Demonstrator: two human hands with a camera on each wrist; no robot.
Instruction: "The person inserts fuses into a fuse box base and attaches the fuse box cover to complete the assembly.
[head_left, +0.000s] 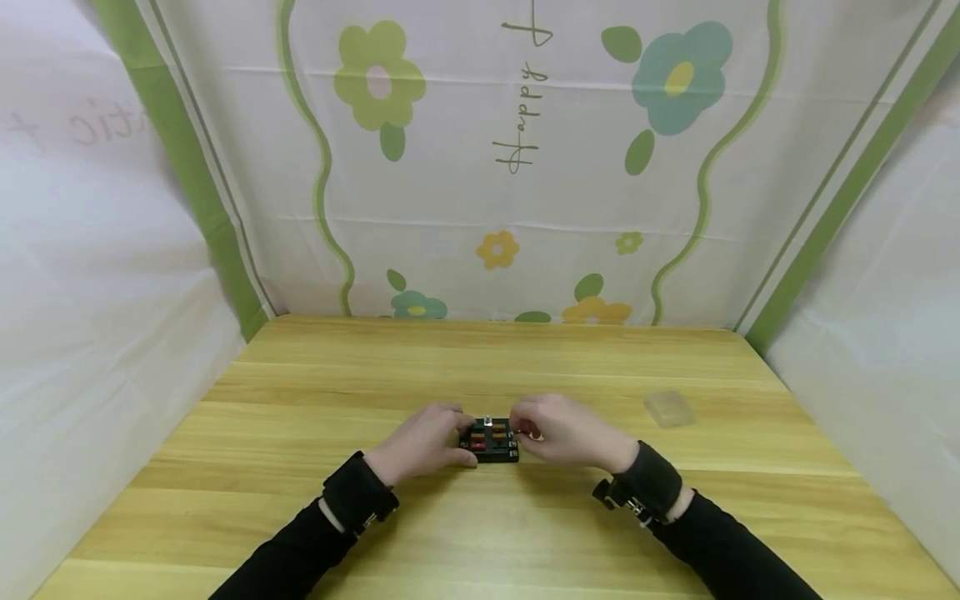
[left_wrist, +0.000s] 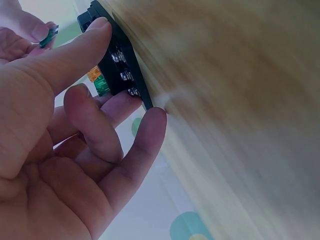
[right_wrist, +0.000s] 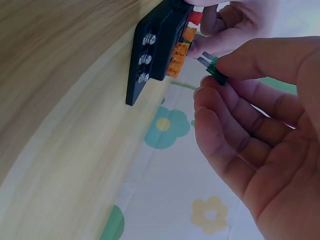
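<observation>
A black fuse block (head_left: 491, 456) sits on the table in the middle of the head view. Orange, green and red blade fuses are seated in it, and metal screw terminals (right_wrist: 145, 59) line its edge in the right wrist view. My left hand (head_left: 422, 442) grips the block's left end, thumb on the near side and fingers at the far side. Between thumb and fingertips, my right hand (head_left: 568, 431) pinches a green blade fuse (right_wrist: 217, 71). Its two metal prongs point toward the block, and it is held just off it.
A clear plastic cover (head_left: 670, 409) lies on the wooden table (head_left: 480, 533), right of and beyond the right hand. White fabric with printed flowers (head_left: 480, 200) hangs behind the table and along both sides.
</observation>
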